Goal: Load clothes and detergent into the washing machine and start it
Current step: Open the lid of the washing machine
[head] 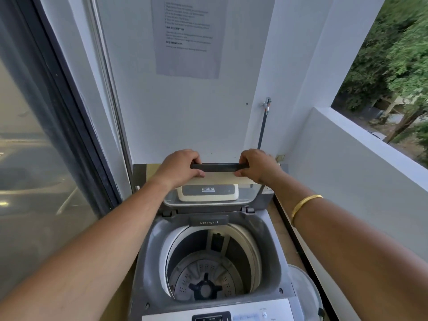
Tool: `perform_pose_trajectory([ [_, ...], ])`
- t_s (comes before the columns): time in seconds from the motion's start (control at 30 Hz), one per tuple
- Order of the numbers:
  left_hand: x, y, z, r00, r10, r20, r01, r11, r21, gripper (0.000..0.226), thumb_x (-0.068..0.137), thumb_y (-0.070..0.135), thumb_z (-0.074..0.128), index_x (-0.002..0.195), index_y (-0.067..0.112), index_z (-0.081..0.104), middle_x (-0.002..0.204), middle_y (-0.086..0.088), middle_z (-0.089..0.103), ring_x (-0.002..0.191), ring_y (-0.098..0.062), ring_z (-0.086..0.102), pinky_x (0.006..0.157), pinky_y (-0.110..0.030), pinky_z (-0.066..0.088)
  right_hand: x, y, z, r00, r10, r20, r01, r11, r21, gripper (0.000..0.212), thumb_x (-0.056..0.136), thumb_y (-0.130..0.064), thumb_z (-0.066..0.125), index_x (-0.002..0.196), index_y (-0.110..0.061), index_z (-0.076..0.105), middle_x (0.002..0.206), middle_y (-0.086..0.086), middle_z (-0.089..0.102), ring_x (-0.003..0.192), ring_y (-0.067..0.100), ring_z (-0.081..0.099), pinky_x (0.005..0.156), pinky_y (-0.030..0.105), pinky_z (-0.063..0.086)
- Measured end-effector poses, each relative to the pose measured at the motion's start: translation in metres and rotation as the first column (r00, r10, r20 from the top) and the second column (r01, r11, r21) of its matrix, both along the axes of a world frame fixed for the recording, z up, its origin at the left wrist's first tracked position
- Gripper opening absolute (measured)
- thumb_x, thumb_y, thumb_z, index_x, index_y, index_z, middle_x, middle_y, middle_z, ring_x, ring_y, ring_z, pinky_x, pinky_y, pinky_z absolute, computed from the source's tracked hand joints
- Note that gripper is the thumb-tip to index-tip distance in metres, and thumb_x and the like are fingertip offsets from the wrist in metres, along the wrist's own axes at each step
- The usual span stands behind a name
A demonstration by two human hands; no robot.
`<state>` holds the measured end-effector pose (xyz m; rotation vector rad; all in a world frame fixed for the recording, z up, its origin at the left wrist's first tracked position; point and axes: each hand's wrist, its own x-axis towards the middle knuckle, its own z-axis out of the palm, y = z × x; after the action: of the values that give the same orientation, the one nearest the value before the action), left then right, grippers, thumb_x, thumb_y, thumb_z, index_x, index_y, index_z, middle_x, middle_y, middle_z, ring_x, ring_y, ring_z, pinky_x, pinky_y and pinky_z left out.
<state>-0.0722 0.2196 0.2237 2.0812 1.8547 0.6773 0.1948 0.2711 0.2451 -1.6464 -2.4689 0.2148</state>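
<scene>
A grey top-loading washing machine (150, 251) stands below me with its lid (213, 193) raised upright against the back wall. My left hand (179, 169) and my right hand (257, 166) both grip the dark handle bar (217, 166) along the lid's top edge. The drum (206, 281) is open and holds no clothes; its pulsator shows at the bottom. A flap marked Detergent (209, 221) sits at the rear rim of the tub. The control panel (243, 315) runs along the bottom edge of the view. No clothes or detergent container are in view.
A glass sliding door (46, 147) closes off the left side. A white balcony wall (359, 170) runs on the right, with trees beyond. A tap with a hose (266, 107) and a printed paper sheet (188, 35) are on the back wall. A translucent round container (305, 290) sits right of the machine.
</scene>
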Motion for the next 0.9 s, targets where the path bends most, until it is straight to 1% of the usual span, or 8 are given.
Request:
perform_pose_trajectory([
  [0.1,0.002,0.011,-0.004,0.996,0.036,-0.084,-0.032,0.998,0.05,0.025,0.091,0.038,0.091,0.103,0.023,0.075,0.105,0.007,0.071,0.102,-0.02,0.068,0.096,-0.04,0.055,-0.009,0.012,-0.007,0.999,-0.033,0.039,0.03,0.997,0.069,0.029,0.095,-0.045,0.078,0.112,-0.023,0.069,0.107,-0.001,0.07,0.097,0.022,0.064,0.094,0.042,0.055],
  [0.17,0.004,0.016,-0.006,0.989,0.061,-0.137,-0.054,0.997,0.054,0.02,0.094,0.036,0.089,0.105,0.025,0.076,0.105,0.009,0.072,0.102,-0.019,0.068,0.102,-0.042,0.056,-0.014,0.017,-0.015,0.997,-0.051,0.051,0.046,0.994,0.104,0.025,0.097,-0.042,0.077,0.111,-0.023,0.071,0.107,0.0,0.069,0.098,0.023,0.065,0.096,0.045,0.056],
  [0.3,0.006,0.023,-0.006,0.985,0.081,-0.153,-0.072,0.996,0.061,0.018,0.094,0.033,0.089,0.103,0.027,0.075,0.101,0.012,0.07,0.098,-0.017,0.066,0.098,-0.039,0.056,-0.019,0.025,-0.028,0.997,-0.078,0.024,0.073,0.986,0.153,0.02,0.098,-0.038,0.075,0.112,-0.024,0.071,0.108,0.0,0.066,0.103,0.023,0.063,0.099,0.044,0.052],
  [0.4,0.005,0.022,-0.007,0.984,0.08,-0.162,-0.067,0.995,0.079,0.018,0.094,0.032,0.089,0.105,0.026,0.076,0.104,0.009,0.074,0.097,-0.017,0.065,0.095,-0.038,0.054,-0.016,0.025,-0.031,0.997,-0.071,0.011,0.069,0.984,0.163,0.021,0.099,-0.04,0.074,0.114,-0.025,0.071,0.109,0.0,0.066,0.104,0.024,0.062,0.101,0.045,0.05],
  [0.57,0.012,0.012,-0.011,0.979,0.12,-0.164,-0.104,0.99,0.1,0.02,0.093,0.031,0.091,0.105,0.026,0.076,0.106,0.008,0.076,0.1,-0.018,0.068,0.103,-0.044,0.058,-0.014,0.019,-0.032,0.998,-0.064,-0.012,0.065,0.986,0.153,0.022,0.1,-0.038,0.073,0.116,-0.024,0.07,0.11,0.001,0.066,0.107,0.026,0.063,0.104,0.047,0.051],
  [0.67,0.018,0.005,-0.011,0.964,0.145,-0.223,-0.108,0.979,0.173,0.025,0.092,0.034,0.091,0.108,0.026,0.074,0.109,0.007,0.073,0.106,-0.02,0.068,0.103,-0.044,0.058,-0.012,0.012,-0.028,0.998,-0.033,-0.055,0.04,0.99,0.135,0.023,0.099,-0.036,0.074,0.117,-0.024,0.068,0.112,0.001,0.065,0.11,0.026,0.062,0.103,0.047,0.053],
  [0.77,0.042,-0.001,-0.012,0.922,0.164,-0.352,-0.061,0.956,0.285,0.037,0.091,0.039,0.089,0.12,0.026,0.07,0.123,0.004,0.069,0.121,-0.026,0.06,0.107,-0.045,0.05,0.004,0.005,-0.025,0.99,-0.008,-0.144,0.027,0.991,0.133,0.024,0.097,-0.031,0.077,0.116,-0.02,0.068,0.12,0.005,0.06,0.115,0.027,0.056,0.1,0.044,0.054],
  [0.9,0.087,-0.002,-0.011,0.916,0.139,-0.376,0.003,0.935,0.354,0.043,0.092,0.036,0.089,0.126,0.024,0.065,0.128,-0.001,0.068,0.121,-0.032,0.061,0.102,-0.05,0.051,0.031,0.0,-0.02,0.975,0.02,-0.221,0.016,0.987,0.16,0.021,0.097,-0.029,0.076,0.114,-0.019,0.069,0.12,0.005,0.061,0.116,0.028,0.057,0.099,0.042,0.053],
])
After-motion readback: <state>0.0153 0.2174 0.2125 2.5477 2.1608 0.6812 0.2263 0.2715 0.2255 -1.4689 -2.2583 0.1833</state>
